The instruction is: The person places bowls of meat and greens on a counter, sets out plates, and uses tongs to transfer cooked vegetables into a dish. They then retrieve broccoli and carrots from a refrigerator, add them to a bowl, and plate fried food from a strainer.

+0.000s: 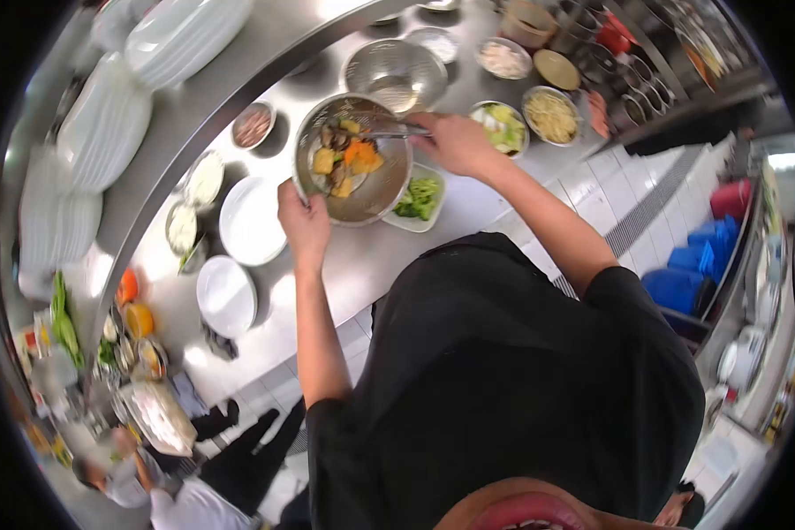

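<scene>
My left hand [306, 226] grips the rim of a metal colander [384, 185], tilted above the steel counter. Inside it lie pieces of yellow tofu-like cubes, orange carrot slices and dark mushroom [337, 140]. My right hand [455, 144] is closed around the handle of a metal utensil [389, 128], probably tongs, whose far end reaches into the colander. Partly under the colander stands a white dish of broccoli [420, 199]. Behind it is a second perforated metal bowl [396, 72]. White plates [253, 221] lie left of my left hand.
Bowls of cut greens [501, 129], shredded yellow food [550, 115] and pink meat [253, 124] stand around. Stacked white plates [106, 124] fill the upper-left shelf. Another person [194, 505] stands at the lower left. Blue containers [680, 283] sit at the right.
</scene>
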### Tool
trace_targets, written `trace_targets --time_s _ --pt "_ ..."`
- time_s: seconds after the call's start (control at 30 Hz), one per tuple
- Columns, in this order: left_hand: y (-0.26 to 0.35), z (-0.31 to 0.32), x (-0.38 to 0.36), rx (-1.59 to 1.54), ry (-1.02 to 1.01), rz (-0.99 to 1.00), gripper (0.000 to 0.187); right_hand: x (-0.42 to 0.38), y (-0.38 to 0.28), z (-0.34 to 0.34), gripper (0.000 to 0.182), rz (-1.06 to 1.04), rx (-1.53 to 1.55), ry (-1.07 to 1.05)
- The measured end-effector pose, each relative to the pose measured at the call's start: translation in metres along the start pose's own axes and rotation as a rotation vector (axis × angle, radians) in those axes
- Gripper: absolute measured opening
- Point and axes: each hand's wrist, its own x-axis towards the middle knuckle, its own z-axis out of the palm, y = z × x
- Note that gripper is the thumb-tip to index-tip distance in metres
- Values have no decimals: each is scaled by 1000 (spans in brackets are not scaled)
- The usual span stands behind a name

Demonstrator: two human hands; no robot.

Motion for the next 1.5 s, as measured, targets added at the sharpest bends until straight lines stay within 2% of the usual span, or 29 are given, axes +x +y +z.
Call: trace_targets --time_s 0.17,0.3,0.37,0.5,0.57,1.0,1.07,1.17,1.3,1.4,1.5 --pt "7 15 3 113 -132 42 28 -37 27 16 40 92 115 -55" --pt "27 26 8 254 -174 223 24 -65 49 34 40 162 124 -125" --pt "14 34 7 303 -168 376 24 -76 56 52 40 198 87 -144" --pt "19 42 4 361 -202 386 22 -95 55 57 37 211 110 -110" --pt "19 46 3 392 -184 496 20 -103 54 54 35 228 85 -107" --pt "19 51 -13 460 -218 580 11 -112 67 59 37 114 102 -40" --pt "18 52 -14 579 -204 642 15 -111 65 58 37 115 85 -79" --pt "27 48 -11 564 -144 736 18 -118 68 53 36 106 56 -100" --pt "23 43 -13 602 -150 720 20 -126 71 51 35 74 42 -70" --pt "14 43 -19 609 -170 730 21 -122 65 45 35 134 97 -29" --pt "7 49 -25 528 -118 740 22 -109 67 50 36 107 111 -31"
